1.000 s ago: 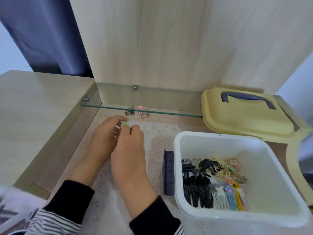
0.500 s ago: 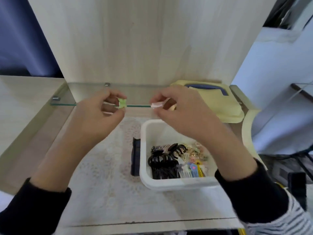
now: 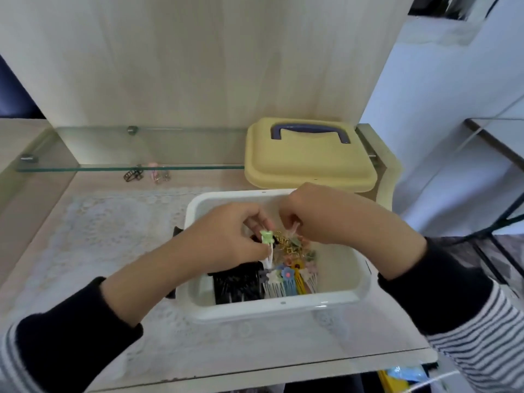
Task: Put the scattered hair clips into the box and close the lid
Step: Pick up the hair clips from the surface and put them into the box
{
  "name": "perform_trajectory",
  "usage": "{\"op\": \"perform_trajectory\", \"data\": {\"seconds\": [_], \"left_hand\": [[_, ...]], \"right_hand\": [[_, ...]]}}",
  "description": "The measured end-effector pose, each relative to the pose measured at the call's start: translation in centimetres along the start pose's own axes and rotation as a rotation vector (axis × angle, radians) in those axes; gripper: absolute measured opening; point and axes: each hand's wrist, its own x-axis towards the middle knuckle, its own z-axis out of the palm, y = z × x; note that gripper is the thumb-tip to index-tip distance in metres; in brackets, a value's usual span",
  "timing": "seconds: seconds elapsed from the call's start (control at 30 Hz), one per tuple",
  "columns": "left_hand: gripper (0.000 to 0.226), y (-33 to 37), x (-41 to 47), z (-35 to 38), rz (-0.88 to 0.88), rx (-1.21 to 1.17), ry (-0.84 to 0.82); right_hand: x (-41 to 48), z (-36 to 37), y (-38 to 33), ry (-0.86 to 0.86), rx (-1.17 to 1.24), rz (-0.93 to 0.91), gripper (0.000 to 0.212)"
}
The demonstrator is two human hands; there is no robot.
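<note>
White plastic box [image 3: 279, 310] at centre frame on the counter [image 3: 42, 211], lid off, both hands poised over its open mouth. Left hand [image 3: 226, 239] pinching a green-topped clip [image 3: 266, 236] by the head, white prong hanging straight down toward the rows below, held so, by the look of it, for dropping in among like pieces. Right hand [image 3: 320, 214] just beside it, fingers curled and nipping a pale pink clip [image 3: 293, 230], mostly hidden under the knuckles. Hands close together, touching or not impossible to tell, each clamped on its own clip. Inside the box, black clips [image 3: 235, 285] lined up at lower left, coloured flower clips [image 3: 292, 279] at lower centre, gold ones [image 3: 286, 245] behind: sorted by kind, apparently, for easy finding. Yellow lid [image 3: 306, 165] with blue handle [image 3: 309, 131] parked flat at upper right behind the box, clear of the opening yet near for closing. Left to fetch: a dark claw clip [image 3: 131, 175] and a pink clip [image 3: 154, 171] at left of centre, tucked by the front edge of the glass shelf [image 3: 85, 167], well apart from the box. Task judged partway along; lid not yet on. Likely snag: small clips catching on the lace mat [image 3: 113, 222] or slipping back under the shelf.
</note>
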Motion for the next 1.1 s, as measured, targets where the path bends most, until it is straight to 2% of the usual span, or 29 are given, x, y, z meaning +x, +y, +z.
{"op": "perform_trajectory", "data": {"seconds": [0.17,0.27,0.57,0.7,0.9,1.1], "left_hand": [[0.023,-0.1,1.0,1.2,-0.049,0.133,-0.105],[0.025,0.2,1.3,1.7,-0.032,0.195,-0.136],[0.032,1.7,2.0,3.9,0.193,0.615,-0.257],[0.037,1.4,2.3,4.3,0.234,0.692,-0.242],[0.044,1.1,2.4,4.1,0.27,0.666,-0.213],[0.037,1.2,1.4,1.7,0.33,0.607,-0.05]], "right_hand": [[0.0,0.2,0.3,-0.071,-0.07,0.013,0.038],[-0.2,0.1,1.0,-0.089,-0.004,0.038,0.043],[-0.2,-0.2,2.6,-0.067,0.088,0.029,0.039],[-0.1,0.3,2.6,-0.037,0.119,0.02,0.037],[-0.1,0.6,2.8,-0.022,0.131,0.011,0.037],[-0.4,1.1,3.1,0.035,0.171,-0.012,0.035]]}}
